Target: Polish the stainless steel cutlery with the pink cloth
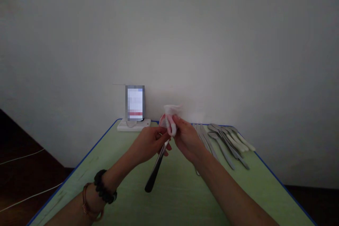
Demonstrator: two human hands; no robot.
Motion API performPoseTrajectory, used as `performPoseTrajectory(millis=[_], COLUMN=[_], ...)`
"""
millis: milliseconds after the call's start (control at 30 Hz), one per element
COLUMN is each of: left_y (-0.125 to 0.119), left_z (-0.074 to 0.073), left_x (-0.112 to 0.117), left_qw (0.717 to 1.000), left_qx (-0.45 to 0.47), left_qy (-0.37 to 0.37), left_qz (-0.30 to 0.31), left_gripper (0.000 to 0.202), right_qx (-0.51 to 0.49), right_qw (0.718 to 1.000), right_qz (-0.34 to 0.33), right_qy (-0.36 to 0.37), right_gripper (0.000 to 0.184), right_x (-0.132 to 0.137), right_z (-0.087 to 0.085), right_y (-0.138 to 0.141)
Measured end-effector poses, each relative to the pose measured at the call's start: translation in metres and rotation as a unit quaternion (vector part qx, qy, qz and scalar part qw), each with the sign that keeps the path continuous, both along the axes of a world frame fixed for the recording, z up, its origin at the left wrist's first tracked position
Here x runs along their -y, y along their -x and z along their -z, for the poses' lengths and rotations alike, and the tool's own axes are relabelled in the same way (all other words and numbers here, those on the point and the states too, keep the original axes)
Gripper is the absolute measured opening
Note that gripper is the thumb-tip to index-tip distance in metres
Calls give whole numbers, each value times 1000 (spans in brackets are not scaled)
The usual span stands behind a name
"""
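Above the middle of the table, both of my hands meet at a pink and white cloth [171, 123]. My right hand [187, 140] is closed on the cloth, its thumb on top. A piece of metal cutlery [156, 169] slants down toward me from under the cloth. Its upper end is hidden in the folds, so I cannot tell its kind. My left hand [152, 143] is closed around its neck, fingertips touching the cloth's lower edge.
Several spoons and forks [225, 144] lie on the right of the green table [127, 183], some with pale handles. A lit phone [135, 102] stands at the back left beside a white power strip [123, 125]. A plain wall [169, 42] rises behind the table.
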State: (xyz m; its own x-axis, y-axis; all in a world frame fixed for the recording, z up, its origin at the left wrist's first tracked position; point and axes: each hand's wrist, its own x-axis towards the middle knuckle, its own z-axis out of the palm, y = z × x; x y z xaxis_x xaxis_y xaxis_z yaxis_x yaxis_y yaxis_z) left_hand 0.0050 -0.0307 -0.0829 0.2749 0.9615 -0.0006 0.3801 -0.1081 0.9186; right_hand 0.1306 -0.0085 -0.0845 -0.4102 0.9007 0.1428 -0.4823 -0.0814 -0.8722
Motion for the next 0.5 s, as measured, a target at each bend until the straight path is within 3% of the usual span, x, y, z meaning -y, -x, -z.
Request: performPoseTrajectory(millis=[133,300,367,500], left_y=[-3,11,15,12], left_z=[6,-2,-7,-7], left_x=[3,7,8,8], left_qw=[994,961,962,984], left_qx=[9,6,12,62], left_qy=[92,154,139,62], left_qz=[63,228,233,158], left_gripper=[55,40,38,39], right_qx=[-25,-115,-127,-70], right_qw=[991,955,945,952], right_qz=[128,269,295,288], right_qy=[-6,-42,-63,-72], right_gripper=[24,15,14,10], right_x=[-7,-25,-28,-20], right_z=[-3,-23,-30,-28], right_y=[-4,-27,-36,-32])
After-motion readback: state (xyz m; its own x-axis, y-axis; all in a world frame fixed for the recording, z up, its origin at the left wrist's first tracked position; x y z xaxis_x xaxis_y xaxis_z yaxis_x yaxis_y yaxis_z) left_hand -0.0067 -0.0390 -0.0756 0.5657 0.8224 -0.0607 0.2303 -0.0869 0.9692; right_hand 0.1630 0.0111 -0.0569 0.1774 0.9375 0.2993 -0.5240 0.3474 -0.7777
